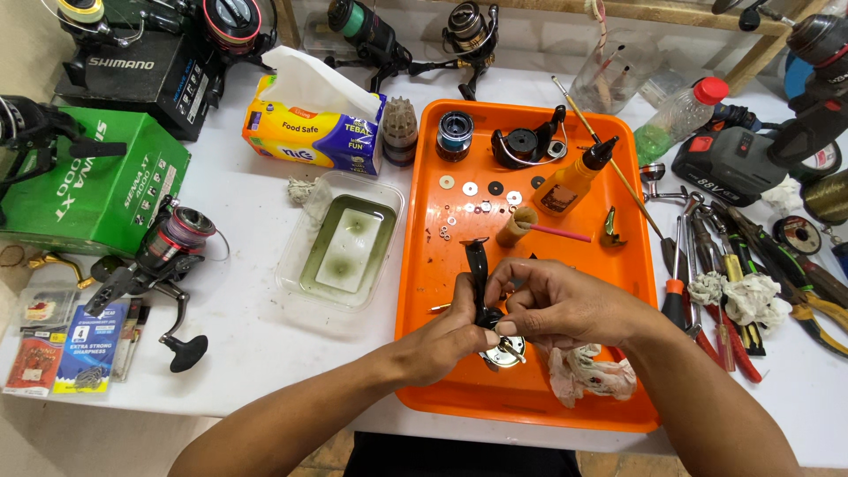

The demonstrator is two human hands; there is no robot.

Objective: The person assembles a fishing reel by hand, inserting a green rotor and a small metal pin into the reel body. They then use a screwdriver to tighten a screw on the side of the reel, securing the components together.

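Over the near part of an orange tray (pixel 442 265), both my hands work on a black fishing reel body (pixel 480 283). My left hand (pixel 450 340) grips the reel body from below and the left. My right hand (pixel 552 305) pinches a small metal part (pixel 505 351) at the reel's open underside, fingers closed on it. A stained rag (pixel 587 371) lies on the tray just right of my hands. Small washers and rings (pixel 481 199) are spread over the tray's middle.
On the tray: a spool (pixel 454 134), a black rotor (pixel 523 146), an orange oil bottle (pixel 570 181). A clear tub of greenish liquid (pixel 344 243) and a whole reel (pixel 168 256) lie left. Pliers and screwdrivers (pixel 742 265) lie right. Tissue pack (pixel 309 124) behind.
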